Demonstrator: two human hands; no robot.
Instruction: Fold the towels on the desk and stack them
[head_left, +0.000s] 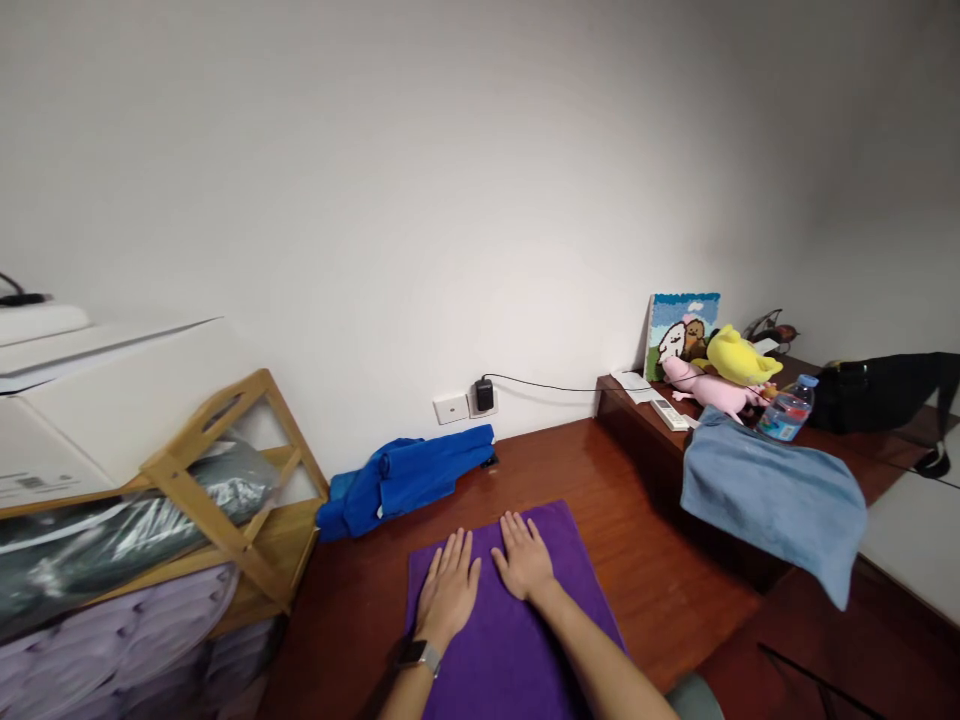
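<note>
A purple towel (510,660) lies spread flat on the reddish-brown wooden desk (652,570). Both palms rest on it near its far edge. My left hand (450,590) is flat with fingers stretched, at the towel's left side, a watch (420,655) on its wrist. Just to the right, my right hand (523,560) also lies flat, fingers extended. Neither hand grips anything. The near end of the towel runs out of the picture and is partly covered by the forearms. Behind it, against the wall, sits a crumpled pile of blue cloth (412,480).
On the right, a raised shelf (622,420) bears a blue-grey towel (772,490) hanging over its edge, a plastic bottle (787,410), plush toys (739,355) and a remote (669,414). A cable runs from the black plug (484,394). A wooden rack (247,500) stands left.
</note>
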